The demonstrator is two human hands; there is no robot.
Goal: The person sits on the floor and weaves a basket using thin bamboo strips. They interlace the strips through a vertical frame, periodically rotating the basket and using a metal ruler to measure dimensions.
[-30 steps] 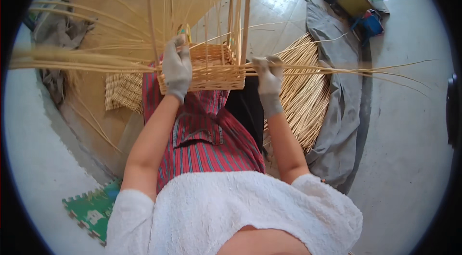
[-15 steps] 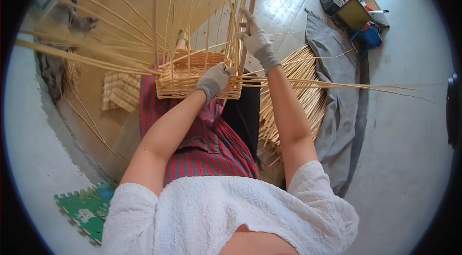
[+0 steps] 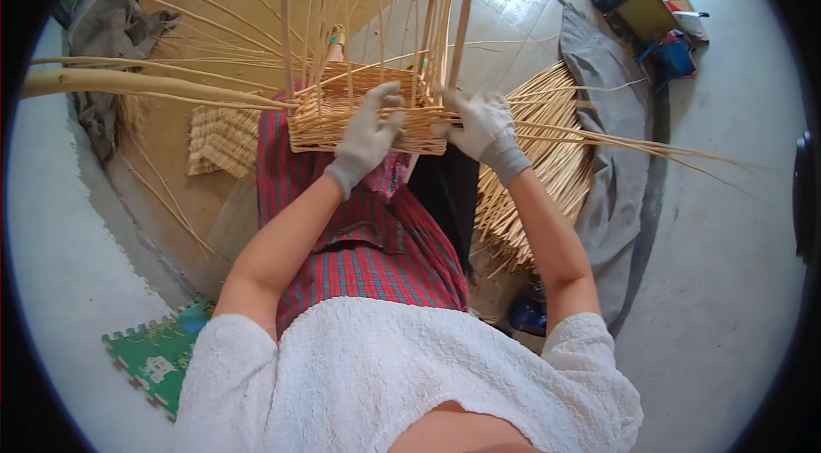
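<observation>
A partly woven wicker basket [image 3: 321, 132] sits over my lap, its upright stakes and long pale rods sticking up and out. Both hands wear light gloves with grey cuffs. My left hand [image 3: 366, 135] is at the middle of the near wall, fingers and thumb apart, holding nothing. At the right corner, my right hand [image 3: 486, 126] has its fingers bent in around the wicker rods, close to a flat wooden stake [image 3: 463, 30]. Long wicker rods [image 3: 599, 138] stretch rightward from under that hand. Its fingertips are partly hidden among the weave.
To the right, a bundle of wicker rods [image 3: 539, 188] lies beside a grey cloth [image 3: 609, 145]. Long rods [image 3: 154, 81] reach out left. A woven mat piece [image 3: 218, 141], a green foam mat [image 3: 162, 363] and a cluttered pile [image 3: 650, 13] lie around me.
My right hand has come down from the upright stakes to the basket's right corner. My left hand has loosened from the near wall, its fingers now apart. The basket appears slightly higher and further right.
</observation>
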